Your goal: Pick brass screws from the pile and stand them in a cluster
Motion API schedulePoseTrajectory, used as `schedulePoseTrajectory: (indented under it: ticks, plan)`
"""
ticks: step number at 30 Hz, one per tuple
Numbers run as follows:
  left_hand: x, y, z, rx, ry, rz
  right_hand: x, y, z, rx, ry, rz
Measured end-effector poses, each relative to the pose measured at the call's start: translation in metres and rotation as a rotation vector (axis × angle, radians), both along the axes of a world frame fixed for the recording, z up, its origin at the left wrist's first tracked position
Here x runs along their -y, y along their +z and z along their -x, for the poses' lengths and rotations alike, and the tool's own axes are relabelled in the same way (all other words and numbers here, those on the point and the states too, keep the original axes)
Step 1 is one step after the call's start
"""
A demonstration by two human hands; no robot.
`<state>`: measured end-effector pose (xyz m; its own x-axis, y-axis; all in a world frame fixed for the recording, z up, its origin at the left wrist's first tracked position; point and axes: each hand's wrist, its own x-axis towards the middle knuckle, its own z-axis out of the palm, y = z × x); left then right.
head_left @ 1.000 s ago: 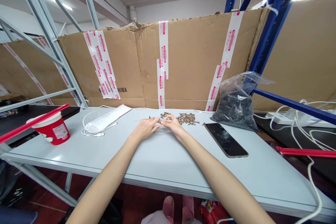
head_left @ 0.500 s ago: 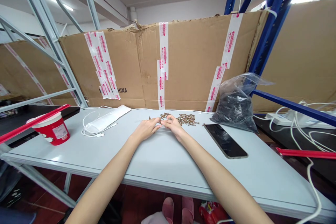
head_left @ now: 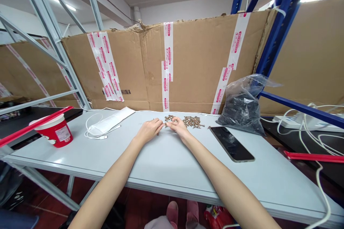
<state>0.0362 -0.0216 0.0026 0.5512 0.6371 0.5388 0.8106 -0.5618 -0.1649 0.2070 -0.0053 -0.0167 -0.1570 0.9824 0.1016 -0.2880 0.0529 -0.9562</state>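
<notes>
Over the grey table, my left hand (head_left: 149,130) and my right hand (head_left: 178,127) meet almost fingertip to fingertip, the fingers of both pinched closed. A tiny brass-coloured metal piece shows at the right fingertips, in the narrow gap between the hands; its exact kind is too small to make out. Whatever the left fingers hold is hidden by the hand. Just behind the hands lies a small heap of similar metal pieces (head_left: 169,117), partly covered by the right hand. A larger heap of small metal pieces (head_left: 193,122) spreads to the right of it.
A black phone (head_left: 231,144) and a clear bag of dark material (head_left: 242,109) are at the right. On the left stand a red-and-white cup (head_left: 60,132) and a white sleeve-like packet (head_left: 111,121) with a cable. A cardboard wall (head_left: 193,68) closes the table's back.
My left fingers have drawn together into a tighter pinch, and my right hand has shifted slightly. The heaps look much the same.
</notes>
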Motion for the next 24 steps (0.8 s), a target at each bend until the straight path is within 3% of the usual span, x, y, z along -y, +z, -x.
schedulePoseTrajectory:
  ticks: [15, 24]
  plan:
    - [-0.014, -0.015, 0.005, 0.203, -0.227, 0.046, -0.002, -0.002, -0.002, 0.055, -0.029, -0.013]
    - [-0.004, -0.003, 0.006, 0.204, -0.208, 0.084, -0.002, -0.004, 0.002, 0.176, 0.057, -0.097]
